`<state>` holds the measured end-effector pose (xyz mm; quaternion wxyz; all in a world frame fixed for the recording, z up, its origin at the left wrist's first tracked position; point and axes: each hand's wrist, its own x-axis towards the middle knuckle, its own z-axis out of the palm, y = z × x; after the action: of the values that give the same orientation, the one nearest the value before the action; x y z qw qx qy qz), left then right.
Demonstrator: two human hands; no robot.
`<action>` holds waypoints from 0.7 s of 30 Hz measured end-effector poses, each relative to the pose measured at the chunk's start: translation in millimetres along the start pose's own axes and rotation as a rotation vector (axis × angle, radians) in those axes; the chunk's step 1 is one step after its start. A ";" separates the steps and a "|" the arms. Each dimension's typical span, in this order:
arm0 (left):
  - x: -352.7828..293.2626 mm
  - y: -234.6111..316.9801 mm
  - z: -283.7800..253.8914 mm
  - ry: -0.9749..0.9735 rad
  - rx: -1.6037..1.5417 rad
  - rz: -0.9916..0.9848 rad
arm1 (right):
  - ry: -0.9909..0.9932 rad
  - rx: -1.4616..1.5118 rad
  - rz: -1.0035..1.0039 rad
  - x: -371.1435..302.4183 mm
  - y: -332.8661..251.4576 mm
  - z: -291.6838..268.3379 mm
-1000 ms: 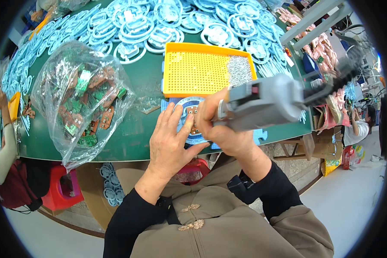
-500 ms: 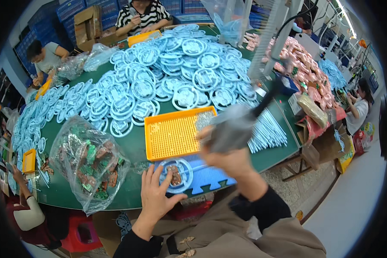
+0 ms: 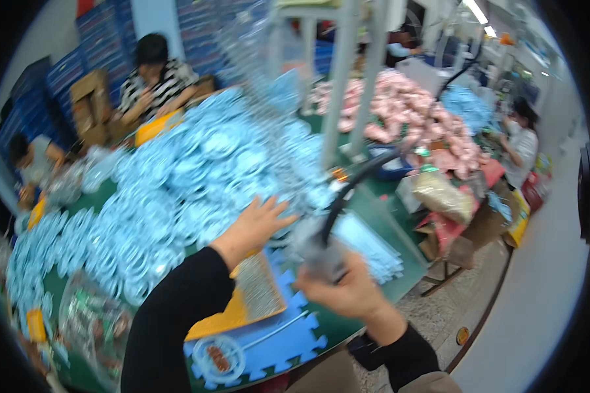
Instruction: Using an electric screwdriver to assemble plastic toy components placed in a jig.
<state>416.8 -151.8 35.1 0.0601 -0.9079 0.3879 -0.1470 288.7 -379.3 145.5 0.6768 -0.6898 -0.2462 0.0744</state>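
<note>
- The right hand [image 3: 347,288] is wrapped around a grey hand tool [image 3: 321,257]; a black cable [image 3: 341,206] arcs up from it toward 1 o'clock.
- At 10 o'clock from that hand, the left hand [image 3: 255,226] is spread, fingers apart and nothing in its grasp. It hovers by the edge of the blue heap; I can't tell whether it touches any of it.
- Below the left wrist, toward 9 o'clock, sits a yellow tray [image 3: 224,322], partly hidden by the sleeve, with small silvery pieces [image 3: 260,288] in its right end.
- A blue mat [image 3: 292,347] with jigsaw edges spreads toward 7 o'clock, one pale rod [image 3: 275,329] slanting across it.
- At 8 o'clock a round blue frame [image 3: 238,360] lies on the mat, a brown circuit board [image 3: 218,358] inside its ring, neither hand on it.
- Just past the tool, between 1 and 2 o'clock, is a bundle of pale blue rods [image 3: 373,252].
- Farther out, a heap of blue frames [image 3: 177,190] fills 10 o'clock; a clear bag [image 3: 95,327] lies near 9.
- Pink parts [image 3: 400,108] pile up at 1 o'clock; a co-worker in white [image 3: 521,147] is at 2.
</note>
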 end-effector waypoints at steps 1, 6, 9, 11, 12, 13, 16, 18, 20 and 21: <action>-0.7 -10.8 17.5 -0.113 -0.029 -0.005 | -0.040 -0.021 -0.031 -0.8 0.1 0.8; -6.8 -25.9 5.2 -0.184 -0.295 -0.100 | -0.068 0.020 -0.148 -12.8 17.6 -1.6; -21.6 -34.2 -19.6 -0.113 -0.137 0.016 | -0.115 0.041 -0.097 -14.2 16.0 5.1; -25.4 -31.2 -27.8 -0.155 -0.119 -0.038 | -0.166 0.059 -0.041 -17.3 17.2 10.9; -39.5 -36.8 -20.5 -0.094 -0.098 -0.042 | -0.175 0.055 -0.077 -19.4 13.6 16.2; -48.7 -41.2 -13.1 -0.062 -0.053 -0.046 | -0.178 0.053 -0.111 -22.9 10.2 22.0; -84.6 -60.0 11.2 0.071 -0.237 -0.259 | -0.209 0.098 -0.113 -33.8 7.6 42.4; -89.9 -60.2 2.1 0.400 -0.257 -0.274 | -0.183 0.107 -0.156 -39.1 12.3 56.0; -101.7 -57.7 -25.3 0.576 -0.256 -0.283 | -0.194 0.117 -0.168 -45.5 6.3 66.0; -121.4 -68.7 -29.4 0.642 -0.260 -0.311 | -0.199 0.113 -0.163 -48.3 1.0 74.0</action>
<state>375.1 -16.5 51.7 -0.2034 -0.8636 0.2601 -0.3809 214.8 -334.1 128.1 0.6905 -0.6176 -0.3628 0.1008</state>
